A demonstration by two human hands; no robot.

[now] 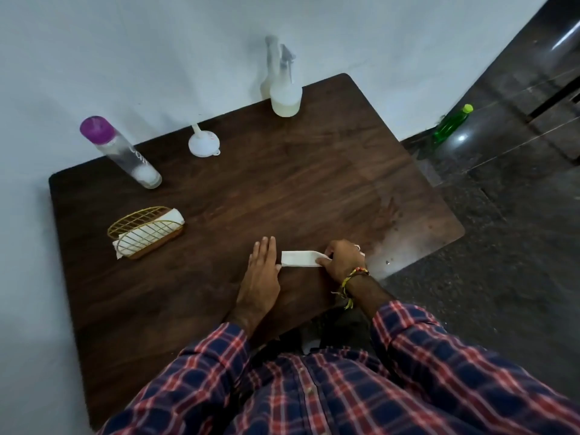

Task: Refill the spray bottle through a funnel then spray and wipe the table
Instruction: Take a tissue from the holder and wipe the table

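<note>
- The left hand (263,269) lies flat, palm down, on the dark wooden tabletop (282,189), fingers straight and held together, pointing away from the person; its thumb side just touches the left end of a folded white tissue (299,258).
- The left forearm runs back to a plaid sleeve (216,356) at the near edge of the tabletop.
- The right hand (342,260) is curled over the right end of the tissue, fingers and thumb pinching it against the tabletop; a woven thread band (353,277) circles the wrist and a ring shows on one finger.
- The right forearm comes in from the lower right, angled across the tabletop's near corner.
- The tissue lies as a flat strip between the two hands, near the tabletop's front edge.
- The spray bottle (285,89) stands upright at the far edge by the wall, pale liquid in its lower part, well apart from both hands.
- The white funnel (203,142) rests mouth down, spout up, to the left of it near the wall.
- A clear bottle with a purple cap (120,152) stands at the far left.
- A gold wire holder (146,232) with white napkins sits on the left side.
- A green bottle (450,124) stands on the floor to the right.
</note>
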